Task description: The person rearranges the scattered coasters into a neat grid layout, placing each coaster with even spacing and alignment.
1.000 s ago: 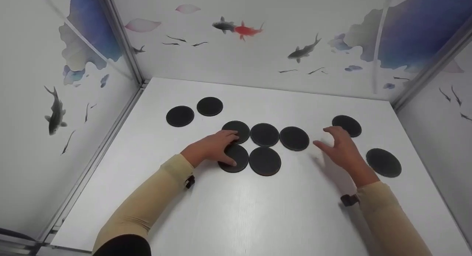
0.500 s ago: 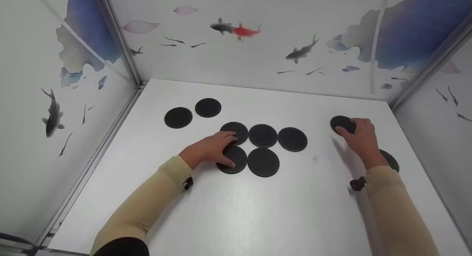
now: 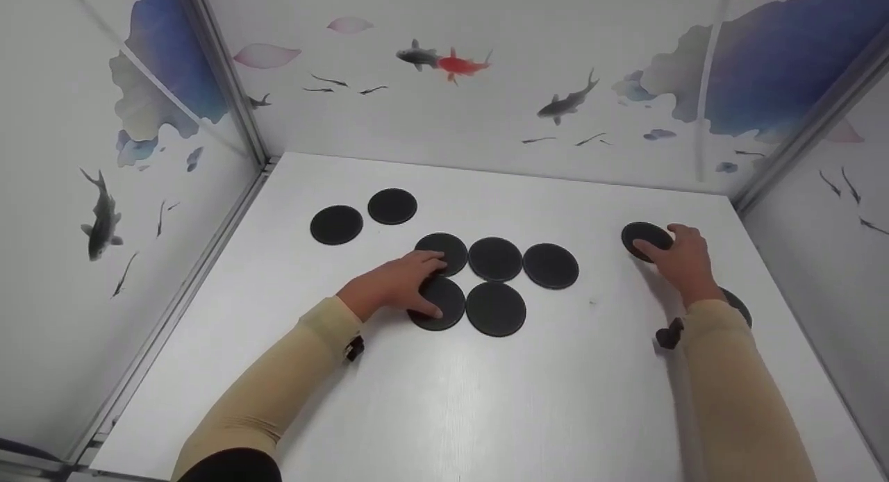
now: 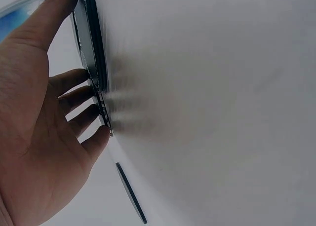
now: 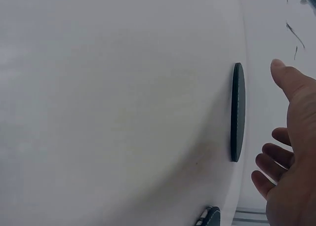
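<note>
Grouping is looking partly done: five black discs [image 3: 495,258] are sitting together mid-frame; an upper-left pair [image 3: 336,225], upper-right disc [image 3: 642,235] and far-right disc [image 3: 740,308] are lying apart. Round, they are showing no heading or long axis. The left hand [image 3: 396,280], spread, is touching two central discs [image 3: 450,298]; the loosely spread right hand [image 3: 684,261] is hovering over the upper-right disc, gripping nothing.

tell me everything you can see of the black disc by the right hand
The black disc is round and thin, with a matt face; it looks like leather, and the right wrist view shows pale stitch marks along its edge. It lies flat on the white table, toward the far right corner, apart from the other discs. The right hand is above it, hiding part of its face in the head view; the right wrist view shows a gap between them.
</note>
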{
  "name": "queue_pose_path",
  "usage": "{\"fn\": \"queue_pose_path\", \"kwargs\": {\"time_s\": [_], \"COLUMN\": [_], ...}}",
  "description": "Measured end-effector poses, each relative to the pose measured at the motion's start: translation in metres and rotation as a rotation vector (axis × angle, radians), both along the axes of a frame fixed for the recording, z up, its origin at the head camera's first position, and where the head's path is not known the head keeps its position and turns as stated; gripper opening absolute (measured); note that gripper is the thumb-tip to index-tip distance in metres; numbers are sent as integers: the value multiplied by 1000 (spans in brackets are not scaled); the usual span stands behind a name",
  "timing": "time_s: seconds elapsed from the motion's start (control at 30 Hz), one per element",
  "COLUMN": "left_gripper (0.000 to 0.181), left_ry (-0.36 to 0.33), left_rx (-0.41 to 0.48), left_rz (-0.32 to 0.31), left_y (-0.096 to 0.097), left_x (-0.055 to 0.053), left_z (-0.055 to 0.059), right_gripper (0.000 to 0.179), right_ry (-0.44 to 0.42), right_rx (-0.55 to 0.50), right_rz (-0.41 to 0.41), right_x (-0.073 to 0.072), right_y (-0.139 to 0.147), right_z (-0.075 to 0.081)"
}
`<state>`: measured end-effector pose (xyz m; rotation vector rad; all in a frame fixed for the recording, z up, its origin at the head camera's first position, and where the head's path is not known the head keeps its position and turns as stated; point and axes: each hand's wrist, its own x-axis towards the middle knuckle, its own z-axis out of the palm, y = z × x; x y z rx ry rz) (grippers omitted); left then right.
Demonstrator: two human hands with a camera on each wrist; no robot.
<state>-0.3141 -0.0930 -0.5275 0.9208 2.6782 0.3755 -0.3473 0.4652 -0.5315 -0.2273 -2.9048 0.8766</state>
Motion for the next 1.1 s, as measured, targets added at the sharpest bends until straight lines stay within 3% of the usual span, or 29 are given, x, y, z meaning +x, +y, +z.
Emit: {"fn": "queue_pose_path", "kwargs": {"time_s": [0.23, 0.6, 0.87, 1.1], "left_gripper": [102, 103, 102, 103], "left_ry": [11, 22, 10, 14], "left_rx": [-9, 6, 17, -9], "left_rz": [7, -14, -15, -8], "left_y": [-1, -1, -2, -1], "left_x": [0, -3, -2, -3], "left_z": [-1, -5, -5, -6], "right_gripper": [123, 130, 134, 135], "right_ry": [-69, -61, -73, -85], "right_rx": [-50, -33, 43, 31], "right_rz": [-9, -96, -81, -72], "right_x": [-5, 30, 30, 35], "right_y": [-5, -40, -48, -49], "right_z": [-9, 18, 23, 27]}}
